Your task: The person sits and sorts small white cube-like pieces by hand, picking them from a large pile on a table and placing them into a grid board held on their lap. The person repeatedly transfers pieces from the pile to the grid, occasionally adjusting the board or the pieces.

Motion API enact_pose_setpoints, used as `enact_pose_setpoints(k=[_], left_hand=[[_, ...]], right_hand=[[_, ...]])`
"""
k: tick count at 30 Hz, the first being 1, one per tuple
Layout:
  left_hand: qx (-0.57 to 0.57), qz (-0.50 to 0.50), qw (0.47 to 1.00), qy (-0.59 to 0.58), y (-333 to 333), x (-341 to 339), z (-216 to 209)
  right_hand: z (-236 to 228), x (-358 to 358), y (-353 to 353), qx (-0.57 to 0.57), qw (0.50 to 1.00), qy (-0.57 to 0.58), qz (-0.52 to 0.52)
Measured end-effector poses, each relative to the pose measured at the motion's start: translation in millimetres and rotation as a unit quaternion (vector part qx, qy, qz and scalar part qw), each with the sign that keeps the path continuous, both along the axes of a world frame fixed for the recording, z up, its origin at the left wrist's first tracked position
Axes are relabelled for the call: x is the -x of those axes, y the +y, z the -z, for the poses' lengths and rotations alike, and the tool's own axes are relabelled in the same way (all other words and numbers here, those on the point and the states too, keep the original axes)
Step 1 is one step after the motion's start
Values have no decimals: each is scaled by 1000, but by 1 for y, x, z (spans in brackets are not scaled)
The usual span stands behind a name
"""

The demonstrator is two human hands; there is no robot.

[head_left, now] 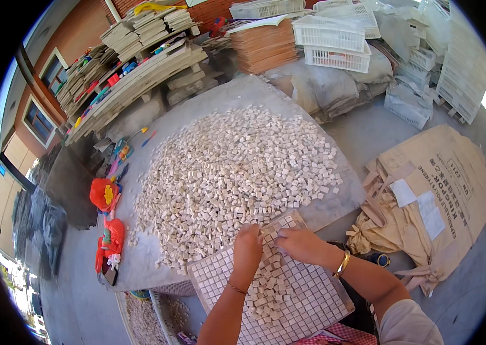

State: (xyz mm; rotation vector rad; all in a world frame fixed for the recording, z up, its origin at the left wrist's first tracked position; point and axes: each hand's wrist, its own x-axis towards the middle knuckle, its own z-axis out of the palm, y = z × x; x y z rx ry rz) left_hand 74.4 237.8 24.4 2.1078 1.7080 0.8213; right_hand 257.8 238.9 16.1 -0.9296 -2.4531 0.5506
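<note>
A grid tray (194, 268) lies tilted across the near edge of the table, many of its cells filled with small pale stone cubes. Loose stone cubes (269, 290) are heaped along its middle, on top of the grid. My left hand (248, 246) is over the tray's far part, fingers curled together beside the loose cubes. Just right of it, my right hand (299, 244) has its fingers pinched near the tray's far edge. What either hand holds is too small or hidden to make out. Beyond the tray spreads a large pile of similar cubes (237, 161).
The pile lies on a grey table (243, 92). Red plastic bags (105, 192) sit at its left edge. A large tan sack (438, 178) lies to the right. White crates (335, 46) and stacked boards (139, 75) stand behind. Below the near edge is a bin (165, 322).
</note>
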Motion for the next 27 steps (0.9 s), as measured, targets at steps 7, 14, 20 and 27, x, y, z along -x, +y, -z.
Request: enact_pose_setpoints(k=[7,14,20,27], left_hand=[[-49,20,998,46,0,4,7],[-50,-3,999,-11,0,3,6],[-78,20,993,87,1,2,4],[-43,71,985,148,4,9,12]], right_hand=[[-5,8,16,-27,997,58,48],[4,22,46,-17,997,38,61],[10,21,49,-28,997,6,66],[-2,21,36,-14,999,14,48]])
